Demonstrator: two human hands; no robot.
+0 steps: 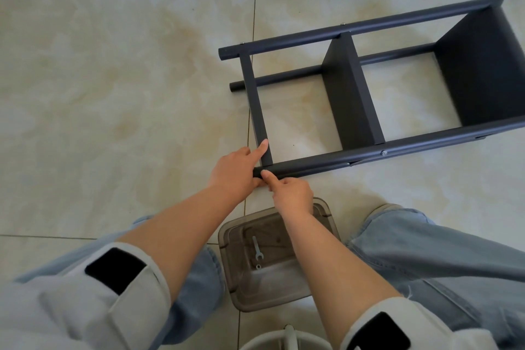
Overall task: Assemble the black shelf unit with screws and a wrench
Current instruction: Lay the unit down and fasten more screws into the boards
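Beige floor tiles are carrying the black shelf unit (pixel 369 88), lying on its side at 2 o'clock from the person. Left hand (pixel 235 169) is gripping the near post's end, forefinger along the first shelf panel (pixel 255 105); right hand (pixel 289 192) is pinching at that joint, likely seating a screw, itself unseen. Advisable: keep the holes aligned and start the thread by finger before fetching the wrench (pixel 257 248), lying in the clear bin (pixel 326 213) at 6 o'clock.

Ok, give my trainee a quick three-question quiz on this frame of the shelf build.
1. True or false: the wrench lies in the clear plastic box.
2. Which hand has its index finger on the end shelf panel: A) left hand B) right hand?
3. Fill in: both hands meet at the near end of the front ___ of the shelf unit.

Key: 1 true; 2 A; 3 pole.
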